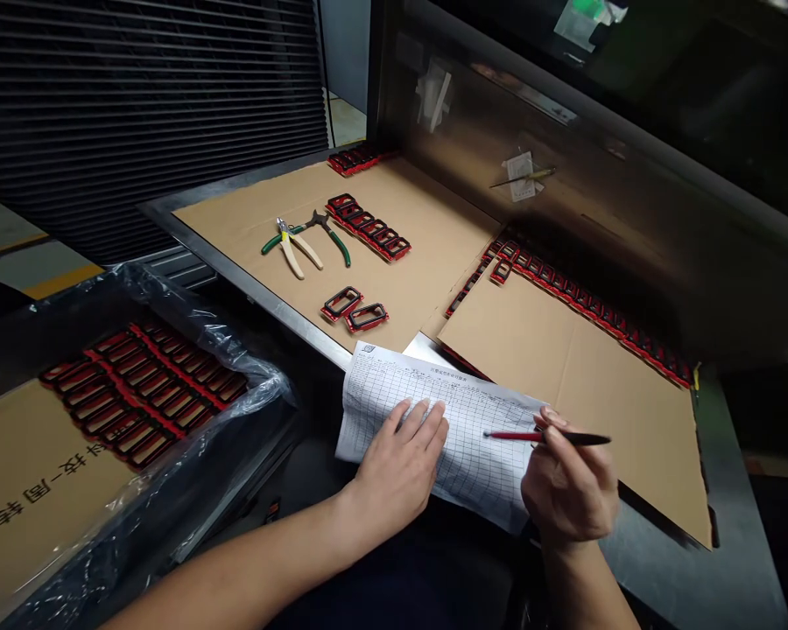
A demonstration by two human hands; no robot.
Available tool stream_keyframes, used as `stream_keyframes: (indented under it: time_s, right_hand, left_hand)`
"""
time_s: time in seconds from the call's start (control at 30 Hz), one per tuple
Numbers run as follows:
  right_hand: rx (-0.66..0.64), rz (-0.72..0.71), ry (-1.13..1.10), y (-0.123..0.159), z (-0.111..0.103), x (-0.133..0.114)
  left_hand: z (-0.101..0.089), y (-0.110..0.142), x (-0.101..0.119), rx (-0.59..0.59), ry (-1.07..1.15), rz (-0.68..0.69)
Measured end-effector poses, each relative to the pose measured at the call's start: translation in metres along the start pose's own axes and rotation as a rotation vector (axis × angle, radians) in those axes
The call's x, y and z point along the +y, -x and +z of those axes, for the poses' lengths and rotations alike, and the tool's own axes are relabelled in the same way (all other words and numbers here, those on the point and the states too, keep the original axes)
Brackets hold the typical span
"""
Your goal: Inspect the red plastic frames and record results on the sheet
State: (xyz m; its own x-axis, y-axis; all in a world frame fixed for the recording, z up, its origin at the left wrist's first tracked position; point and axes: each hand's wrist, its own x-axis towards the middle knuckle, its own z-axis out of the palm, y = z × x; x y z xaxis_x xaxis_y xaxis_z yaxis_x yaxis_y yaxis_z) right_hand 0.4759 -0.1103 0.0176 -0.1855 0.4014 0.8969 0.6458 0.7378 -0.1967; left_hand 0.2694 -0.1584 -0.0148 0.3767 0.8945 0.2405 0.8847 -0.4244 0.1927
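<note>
Straight to the printed sheet [463, 459], lying at a slant on the near-left side of the cardboard panel [604, 394]; looks light, limp and wavy rather than stiff, probably quick to slide or crease and easily torn; best taken by the side margins, clear of the handwriting in the top rows; and on to the grip; well left of the panel, the left hand [400, 451], palm down on the paper, fingers stretched out and only slightly apart, clasping nothing; just in front of the panel, the right hand [571, 490], thumb and fingers pinched together on a slim red pen [516, 436], dark end toward the panel, tip away from it, out over the grid; hard to tell whether touching paper or just above; seems light, rigid and smooth, likely to roll if loose, suited to a pinch near the middle; left of the panel too, two loose red-and-black frames [368, 328]; beyond those, farther from the panel, two pairs of pliers [295, 256].
</note>
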Motion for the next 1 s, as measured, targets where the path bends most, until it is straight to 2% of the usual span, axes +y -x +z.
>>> stream_keyframes:
  time_s: [0.1,0.37,0.5,0.73,0.8,0.9,0.93,1.0]
  right_hand:
    - [-0.095,-0.037,0.062,0.003,0.001,0.002]
    - [-0.132,0.095,0.044,0.025,-0.003,0.006]
    - [-0.194,0.097,0.031,0.024,-0.001,0.006]
    - [-0.194,0.1,-0.018,0.015,-0.009,0.004]
    - [-0.07,0.172,-0.13,0.006,-0.011,-0.001]
    - [0.137,0.419,-0.456,-0.011,-0.002,-0.009]
    - [0.123,0.54,-0.593,-0.016,0.004,-0.01]
    - [-0.018,0.803,-0.821,-0.021,0.02,-0.01]
  left_hand:
    - [-0.002,-0.003,0.001,-0.017,0.021,-0.029]
    - [-0.003,-0.011,-0.002,-0.023,0.091,-0.049]
    - [-0.002,-0.014,-0.005,-0.01,0.114,-0.043]
    - [-0.006,-0.016,-0.012,0.001,0.133,-0.023]
    - [-0.006,-0.018,-0.016,0.006,0.138,-0.013]
    - [-0.003,-0.02,-0.021,0.035,0.143,-0.002]
    - [-0.001,-0.021,-0.023,0.049,0.141,-0.001]
    - [0.001,-0.021,-0.023,0.08,0.125,0.0]
